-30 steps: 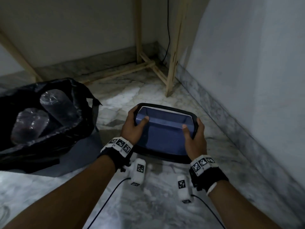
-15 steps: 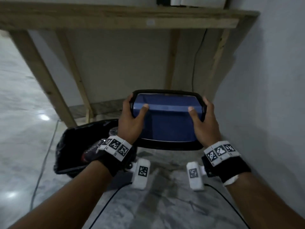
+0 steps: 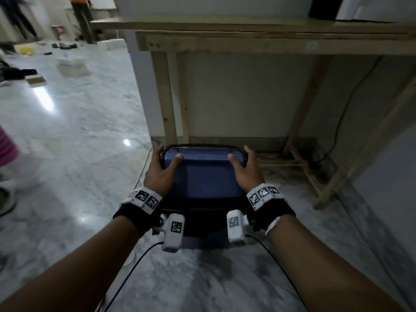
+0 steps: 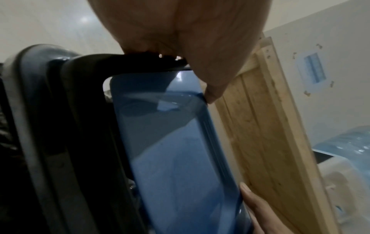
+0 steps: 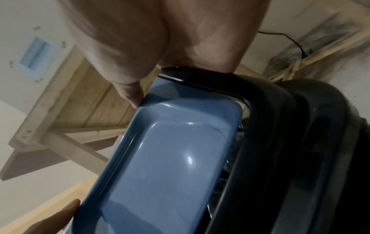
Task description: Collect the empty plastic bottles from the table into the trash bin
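Observation:
A trash bin lid [image 3: 202, 176], a blue swing flap [image 4: 180, 158] in a black frame [image 4: 80, 126], is held level in front of me by both short ends. My left hand [image 3: 161, 174] grips its left end with the thumb lying on the flap. My right hand [image 3: 246, 174] grips the right end the same way. In the right wrist view the blue flap [image 5: 170, 158] sits above the dark bin rim [image 5: 330, 142]. The lid hides the bin's inside, and no bottles show.
A wooden table [image 3: 247, 41] stands just ahead against the wall, its legs [image 3: 166, 97] and floor braces close behind the lid. A cable [image 3: 344, 113] hangs at its right. Marble floor [image 3: 78, 143] opens to the left, with a person's leg at the left edge. A large blue water jug [image 4: 350, 142] stands far off.
The lid, gripped by both hands throughout, has moved left from beside the black-bagged bin to over it. The bin's bag and bottles have gone out of sight. My view has lifted toward the table.

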`<state>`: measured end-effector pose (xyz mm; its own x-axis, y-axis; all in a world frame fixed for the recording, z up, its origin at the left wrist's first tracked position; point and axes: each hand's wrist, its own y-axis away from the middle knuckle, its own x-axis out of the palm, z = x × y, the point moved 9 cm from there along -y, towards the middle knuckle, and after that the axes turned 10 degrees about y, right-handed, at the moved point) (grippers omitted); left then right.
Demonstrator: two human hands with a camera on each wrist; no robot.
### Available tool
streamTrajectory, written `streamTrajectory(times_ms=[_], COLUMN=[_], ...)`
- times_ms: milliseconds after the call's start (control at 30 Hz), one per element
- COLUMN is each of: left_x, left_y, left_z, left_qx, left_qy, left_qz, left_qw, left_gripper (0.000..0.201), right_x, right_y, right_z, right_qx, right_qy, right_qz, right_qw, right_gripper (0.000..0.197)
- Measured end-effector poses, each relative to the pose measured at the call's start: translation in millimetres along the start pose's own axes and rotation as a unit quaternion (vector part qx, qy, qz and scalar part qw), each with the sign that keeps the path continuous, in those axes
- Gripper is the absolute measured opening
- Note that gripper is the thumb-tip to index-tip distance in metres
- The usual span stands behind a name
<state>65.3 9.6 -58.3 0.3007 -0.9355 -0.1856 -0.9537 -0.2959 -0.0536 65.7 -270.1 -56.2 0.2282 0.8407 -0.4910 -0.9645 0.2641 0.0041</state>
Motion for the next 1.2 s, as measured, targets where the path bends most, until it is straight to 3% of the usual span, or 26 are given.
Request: streamTrajectory(times_ms=[200,433,667,1000,1200], left_x=[-2.3,14.2,13.3,9.0,4.9], left_y=[-10.1,-16.9,-11.8,-12.4,-18.3], left_z=[36.6,41.7,39.1,45.4,47.5], left_qx=[-0.042,-0.048,-0.013,-0.034,-0.033], left_qy=[-0.017,-0.051,-0.077,-0.067,-0.081], left_qz=[0.003,0.062,0.068,0.082,0.079], left_qw=[0.999,0.996,0.995,0.994,0.993], left_gripper=[0.07,0.085,0.074,0.079,0.069], right_x=[28.1,23.5,24.5,26.5,26.6], right_y=[-16.8,-23.8,-20.9,-25.6,-30.2], right_z=[-15.1,-33.6,-42.2,-43.2,-46.9], right_qx=[0.016,0.042,0.042,0.041,0.028], right_qy=[0.032,0.051,0.06,0.067,0.075], right_qz=[0.027,0.027,0.016,0.029,0.051], right_qw=[0.999,0.997,0.997,0.997,0.995], right_gripper=[0.072,0.07,0.068,0.066,0.065])
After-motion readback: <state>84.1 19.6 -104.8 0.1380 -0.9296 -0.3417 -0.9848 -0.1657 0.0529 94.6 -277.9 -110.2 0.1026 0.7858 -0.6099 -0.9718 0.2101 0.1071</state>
